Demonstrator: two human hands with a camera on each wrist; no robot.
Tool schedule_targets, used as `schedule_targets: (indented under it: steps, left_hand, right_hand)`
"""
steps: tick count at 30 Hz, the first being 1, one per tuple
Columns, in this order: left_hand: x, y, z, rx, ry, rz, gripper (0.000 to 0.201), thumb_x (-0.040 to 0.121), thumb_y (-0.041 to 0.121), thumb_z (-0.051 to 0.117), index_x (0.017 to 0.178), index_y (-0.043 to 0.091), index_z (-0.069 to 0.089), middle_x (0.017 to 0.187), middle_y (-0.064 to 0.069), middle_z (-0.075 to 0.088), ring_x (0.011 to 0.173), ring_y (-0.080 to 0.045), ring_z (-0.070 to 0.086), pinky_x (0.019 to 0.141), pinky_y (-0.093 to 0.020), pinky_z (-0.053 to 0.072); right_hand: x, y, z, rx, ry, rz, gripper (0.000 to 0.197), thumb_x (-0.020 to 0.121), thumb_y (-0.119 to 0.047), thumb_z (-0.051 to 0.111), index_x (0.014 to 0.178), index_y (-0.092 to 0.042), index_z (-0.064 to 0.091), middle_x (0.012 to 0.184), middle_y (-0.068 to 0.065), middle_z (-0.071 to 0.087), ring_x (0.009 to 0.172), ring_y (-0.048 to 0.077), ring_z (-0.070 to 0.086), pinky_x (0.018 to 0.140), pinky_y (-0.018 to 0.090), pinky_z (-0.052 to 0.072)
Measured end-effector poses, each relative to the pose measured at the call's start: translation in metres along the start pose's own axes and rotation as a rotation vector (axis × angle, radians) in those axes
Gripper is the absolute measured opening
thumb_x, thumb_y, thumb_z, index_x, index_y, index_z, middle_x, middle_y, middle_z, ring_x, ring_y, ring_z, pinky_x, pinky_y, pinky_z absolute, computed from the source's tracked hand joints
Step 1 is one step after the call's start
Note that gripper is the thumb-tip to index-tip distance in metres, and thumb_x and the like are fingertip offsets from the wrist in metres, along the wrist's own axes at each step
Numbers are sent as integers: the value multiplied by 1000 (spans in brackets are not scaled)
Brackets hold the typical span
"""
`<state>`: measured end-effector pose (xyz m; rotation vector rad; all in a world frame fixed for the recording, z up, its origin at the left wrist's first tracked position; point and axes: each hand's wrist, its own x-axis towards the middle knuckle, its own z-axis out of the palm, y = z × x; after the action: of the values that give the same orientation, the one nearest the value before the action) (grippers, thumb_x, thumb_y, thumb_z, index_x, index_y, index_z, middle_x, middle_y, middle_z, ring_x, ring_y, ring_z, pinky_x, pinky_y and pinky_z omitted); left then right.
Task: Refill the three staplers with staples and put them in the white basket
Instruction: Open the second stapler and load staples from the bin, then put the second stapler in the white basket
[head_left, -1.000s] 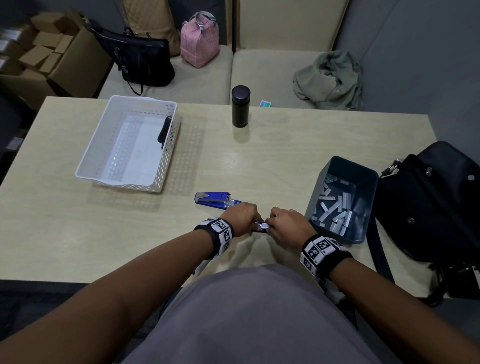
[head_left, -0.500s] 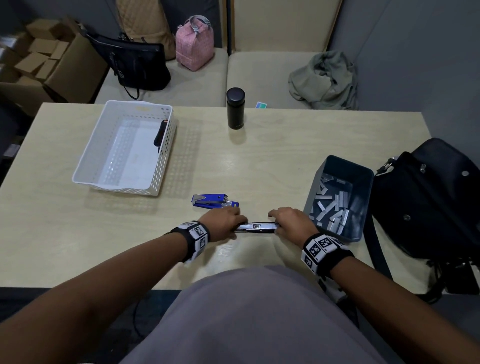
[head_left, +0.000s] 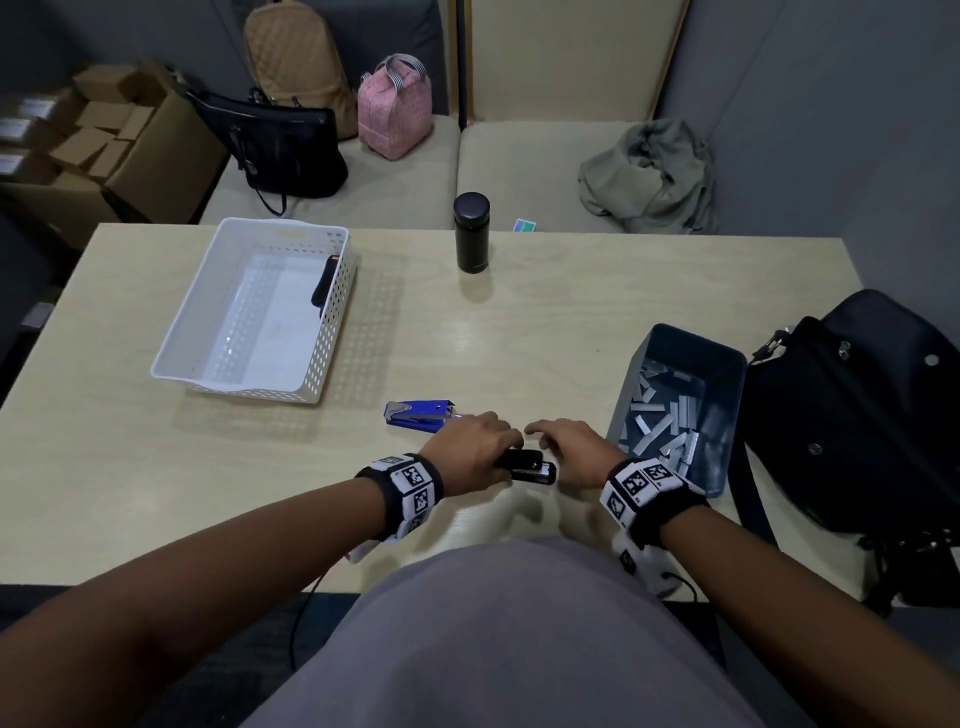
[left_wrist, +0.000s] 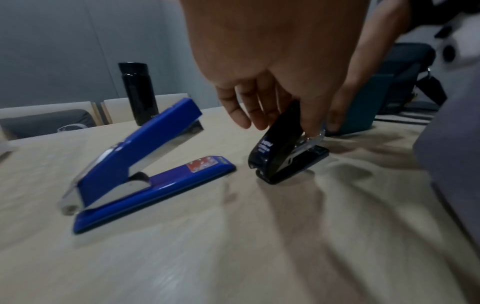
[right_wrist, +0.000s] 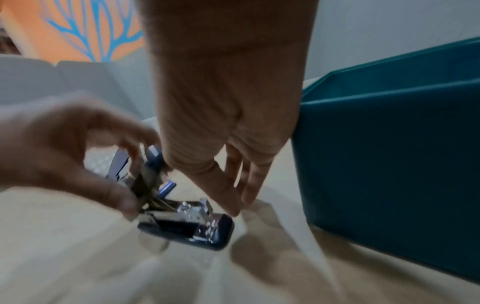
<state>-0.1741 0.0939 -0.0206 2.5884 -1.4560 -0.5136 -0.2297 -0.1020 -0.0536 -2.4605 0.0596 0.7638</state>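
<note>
A black stapler (head_left: 527, 466) stands on the table near its front edge, its top half raised. My left hand (head_left: 511, 452) pinches that top half (left_wrist: 280, 148) from above. My right hand (head_left: 540, 439) hovers just right of it with straight fingers (right_wrist: 241, 197), whose tips are next to the stapler's base (right_wrist: 187, 226). A blue stapler (head_left: 418, 415) lies half open on the table just left of my left hand. The white basket (head_left: 249, 389) stands at the back left with another black stapler (head_left: 324, 283) leaning on its right wall. A teal box (head_left: 727, 415) right of my hands holds several staple strips (head_left: 665, 421).
A black bottle (head_left: 471, 234) stands at the back middle of the table (head_left: 519, 338). A black bag (head_left: 857, 415) takes up the table's right end beside the teal box. Bags, clothing and cardboard boxes lie on the seats and floor beyond the far edge.
Half a second ago the black stapler lay unfolded flat between both hands. Now it is folded partway together under my left hand, and my right hand has let go of it.
</note>
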Motion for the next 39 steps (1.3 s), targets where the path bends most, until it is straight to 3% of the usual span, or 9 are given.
schedule_targets:
  steps: [4, 8, 12, 17, 21, 25, 32, 36, 39]
  left_hand:
    - [13, 10, 21, 160, -184, -22, 34, 87, 21, 62, 117, 8, 55, 117, -14, 54, 104, -33, 54, 77, -45, 48]
    - [18, 13, 17, 106, -188, -46, 34, 88, 9, 55, 121, 2, 53, 119, -17, 55, 107, -34, 53, 75, -45, 48]
    - [15, -1, -8, -9, -49, -30, 31, 87, 12, 57, 118, 5, 58, 112, -15, 60, 104, -32, 55, 74, -44, 48]
    - [7, -37, -53, -232, 309, -184, 46, 80, 34, 71, 120, 15, 60, 115, -6, 62, 107, -24, 57, 81, -38, 51]
    - [2, -67, -81, -859, 513, -587, 56, 85, 35, 70, 134, 19, 48, 109, -5, 67, 92, -19, 66, 79, -32, 53]
    - [-11, -90, -101, -1585, 436, -630, 40, 99, 42, 46, 130, 17, 49, 114, -15, 66, 90, -30, 69, 70, -41, 60]
    - [-52, -190, -118, -1269, 595, -785, 36, 99, 32, 47, 135, 26, 47, 107, -9, 62, 80, -24, 60, 56, -30, 51]
    - [-60, -260, -117, -1048, 463, -933, 43, 100, 44, 33, 133, 18, 39, 101, -12, 57, 73, -26, 55, 56, -28, 43]
    - [-54, -303, -113, -994, 336, -1003, 45, 100, 38, 33, 127, 2, 37, 81, -10, 51, 62, -22, 48, 55, -28, 39]
  right_hand:
    - [4, -6, -12, 225, 61, 104, 48, 86, 6, 47, 127, -16, 58, 107, 6, 62, 96, 18, 56, 83, 21, 41]
    - [1, -20, -18, 302, -63, 127, 31, 98, -35, 47, 117, -19, 66, 114, 5, 66, 103, 19, 59, 86, 25, 40]
    - [-4, -35, -32, 531, -312, 117, 67, 97, -60, 30, 107, -6, 67, 93, 15, 65, 79, 25, 60, 73, 33, 48]
    - [10, -61, -72, 712, -239, -15, 35, 97, -39, 51, 107, -6, 60, 90, 8, 56, 72, 16, 58, 66, 29, 50]
    - [40, -115, -93, 927, -61, -59, 24, 101, -28, 45, 115, -12, 54, 93, 1, 57, 76, 14, 56, 66, 25, 48]
    - [75, -182, -90, 944, -23, -116, 35, 104, -22, 36, 131, -5, 49, 102, 8, 58, 83, 20, 53, 64, 26, 39]
    - [134, -265, -84, 293, 28, -68, 39, 98, -36, 39, 65, -21, 54, 97, 18, 52, 94, 27, 45, 81, 32, 35]
    - [149, -276, -92, 189, 4, -68, 36, 95, -20, 47, 126, -7, 60, 136, 15, 56, 127, 31, 50, 102, 32, 38]
    - [161, -268, -87, 156, -5, 11, 41, 94, -20, 48, 132, -10, 55, 141, 11, 53, 130, 28, 48, 103, 31, 38]
